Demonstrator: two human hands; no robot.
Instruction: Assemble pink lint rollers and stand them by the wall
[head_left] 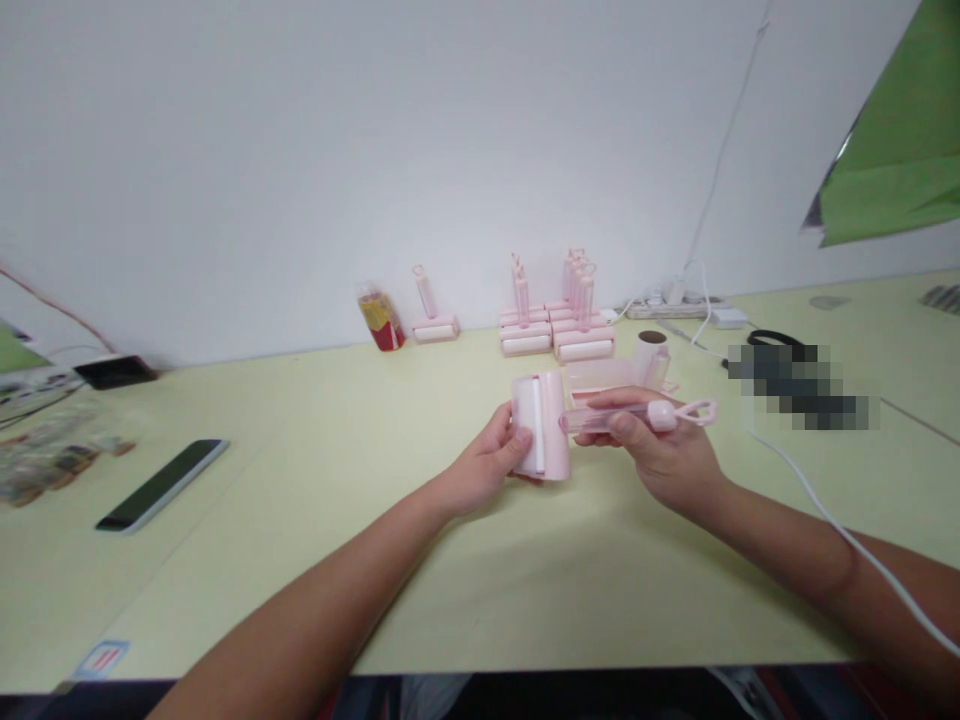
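Above the table, a pale pink lint roller (pixel 556 430) with a white roll spans both my hands. My left hand (pixel 487 460) grips the roller head from its left side, thumb over the white roll. My right hand (pixel 671 465) is closed around the clear pink handle (pixel 607 418), whose looped end points right. The handle's other end meets the head's right side; I cannot tell whether it is fastened. Just behind my right hand lie a pink cover-like part (pixel 600 374) and a white roll with a brown core (pixel 652 345), partly hidden.
Several upright pink lint rollers (pixel 586 349) stand by the wall, with a single one (pixel 435 329) and a red-yellow packet (pixel 384 322) farther left. A phone (pixel 163 485) lies left. A power strip (pixel 671 310) and white cable (pixel 814 500) are right.
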